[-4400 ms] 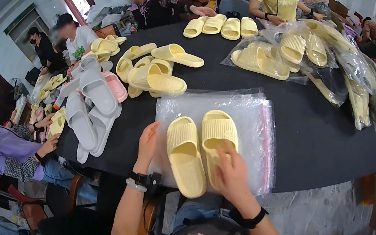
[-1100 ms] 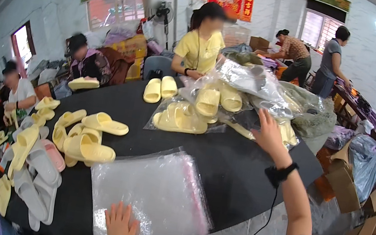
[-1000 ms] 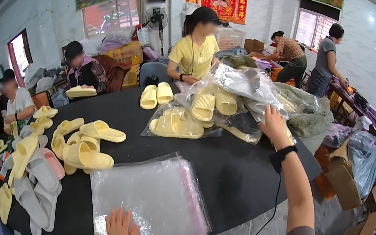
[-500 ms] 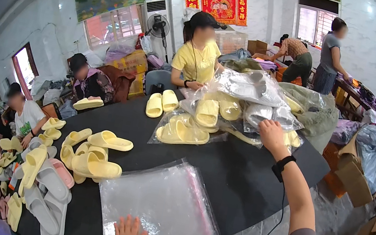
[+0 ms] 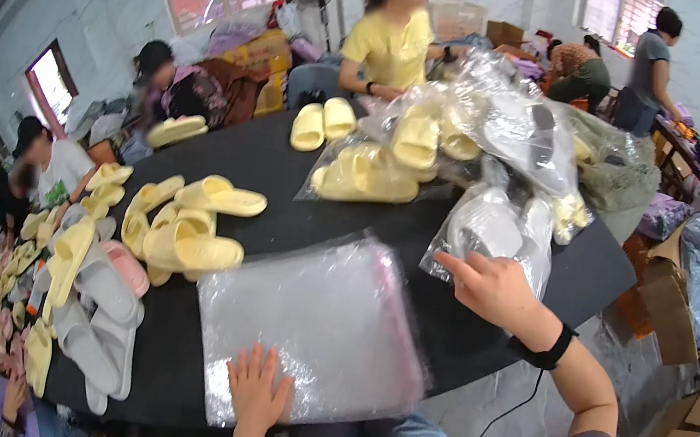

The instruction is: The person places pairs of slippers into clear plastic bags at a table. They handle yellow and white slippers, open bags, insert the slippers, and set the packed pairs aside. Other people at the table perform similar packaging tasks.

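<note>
The widest open lane crosses the middle of the desk, between the stack of clear bags by the near edge and the bagged yellow slippers toward the far edge. The bagged grey slippers, with the right hand on them, block that lane's right end; below that forearm, bare surface runs to the right edge. A narrower strip leads to the near edge between the stack and the loose grey slippers along the left edge. The loose yellow slippers crowd the stack's far left corner, and the left hand lies flat across its near side.
</note>
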`<state>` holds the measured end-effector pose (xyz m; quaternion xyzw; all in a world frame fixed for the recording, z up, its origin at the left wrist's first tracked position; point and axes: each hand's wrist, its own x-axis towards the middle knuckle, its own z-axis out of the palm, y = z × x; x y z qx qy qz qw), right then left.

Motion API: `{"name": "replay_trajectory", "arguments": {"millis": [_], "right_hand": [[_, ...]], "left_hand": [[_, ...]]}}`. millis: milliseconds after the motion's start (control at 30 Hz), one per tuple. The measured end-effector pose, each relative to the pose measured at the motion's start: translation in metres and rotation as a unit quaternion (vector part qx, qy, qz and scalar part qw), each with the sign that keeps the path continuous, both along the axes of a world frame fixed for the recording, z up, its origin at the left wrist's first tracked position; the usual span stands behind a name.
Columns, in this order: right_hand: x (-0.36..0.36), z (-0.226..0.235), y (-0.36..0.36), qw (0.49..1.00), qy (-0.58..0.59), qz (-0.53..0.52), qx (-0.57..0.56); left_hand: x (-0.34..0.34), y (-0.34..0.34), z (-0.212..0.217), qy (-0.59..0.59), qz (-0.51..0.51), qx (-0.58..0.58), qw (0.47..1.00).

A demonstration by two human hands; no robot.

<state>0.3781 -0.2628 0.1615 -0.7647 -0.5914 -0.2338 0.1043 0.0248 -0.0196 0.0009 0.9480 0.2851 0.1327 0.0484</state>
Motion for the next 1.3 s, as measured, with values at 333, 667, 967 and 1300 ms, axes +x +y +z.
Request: {"name": "replay_trajectory", "arguments": {"millis": [333, 667, 967, 1300], "right_hand": [[-0.066, 0.064, 0.079, 0.987, 0.144, 0.074, 0.009], [-0.108, 0.067, 0.161, 0.927, 0.295, 0.226, 0.046], [-0.044, -0.041, 0.042, 0.956, 0.292, 0.026, 0.013], [-0.146, -0.101, 0.081, 0.931, 0.336, 0.129, 0.062]], "left_hand": [[0.004, -0.005, 0.007, -0.033, -0.003, 0.016, 0.999], [0.003, -0.001, 0.0, -0.045, 0.001, 0.04, 0.998], [0.001, -0.002, 0.005, 0.04, 0.012, 0.011, 0.999], [0.002, -0.001, -0.004, -0.018, 0.029, -0.014, 0.999]]}}
